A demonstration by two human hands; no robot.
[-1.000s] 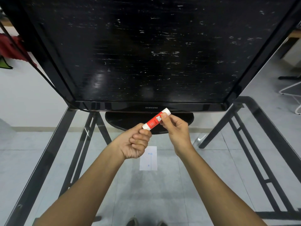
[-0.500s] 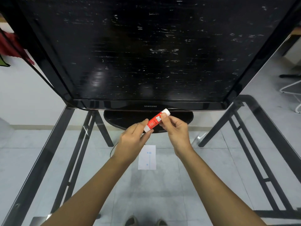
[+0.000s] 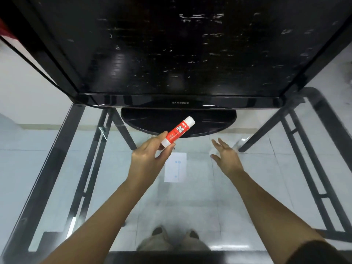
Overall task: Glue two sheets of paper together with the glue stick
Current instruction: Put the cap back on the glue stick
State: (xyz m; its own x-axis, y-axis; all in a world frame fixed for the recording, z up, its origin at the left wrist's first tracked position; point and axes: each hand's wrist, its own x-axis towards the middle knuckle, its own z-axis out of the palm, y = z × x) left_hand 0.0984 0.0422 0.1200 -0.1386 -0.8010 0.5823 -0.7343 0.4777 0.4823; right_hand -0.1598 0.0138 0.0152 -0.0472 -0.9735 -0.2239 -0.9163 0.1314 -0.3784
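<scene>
My left hand [image 3: 147,158] holds a red and white glue stick [image 3: 177,131] by its lower end, tilted up to the right, with its cap on. A small white sheet of paper [image 3: 175,167] with blue marks lies flat on the glass table, just right of that hand. My right hand [image 3: 225,157] hovers to the right of the paper, fingers spread and holding nothing. Only one sheet can be made out.
A large black monitor [image 3: 171,54] on a round black stand [image 3: 200,122] fills the far half of the glass table [image 3: 57,178]. Black metal table legs show through the glass on both sides. My shoes appear below the near edge.
My right hand has let go of the glue stick and moved right and down. The left hand now holds the stick alone.
</scene>
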